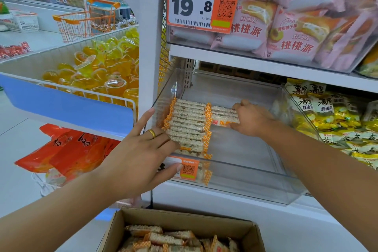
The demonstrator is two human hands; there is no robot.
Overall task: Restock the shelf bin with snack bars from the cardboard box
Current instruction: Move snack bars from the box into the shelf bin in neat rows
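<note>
At the left of the frame a wire basket (114, 96) filled with yellow jelly cups (98, 71) is seen, and under it some orange bags (67, 149) are lying. Left of centre, the left hand (141, 149) is laid against the front left corner of the clear shelf bin (255, 172); its fingers (143, 120) are straight and spread, and they are pressed on the near end of a row of snack bars (189, 125), while the thumb is laid on the small price label (189, 169) on the bin front. A gold ring (152, 133) is worn on this hand. The row is stacked in the left part of the bin; each bar has its long axis going from left to right, with orange checked ends at both sides, and the row itself runs from the bin front to the back. Right of centre, a few more snack bars (224, 117) are pinched by the curled fingers of the right hand (251, 120), just beside the row, with the same left-to-right direction. At the bottom centre the open cardboard box (180, 221) is placed, and loose bars are lying in it at mixed angles. At the upper right, pink packets (286, 32) are kept behind a large price tag (201, 2), and yellow packets (331, 112) are seen at the right edge.
</note>
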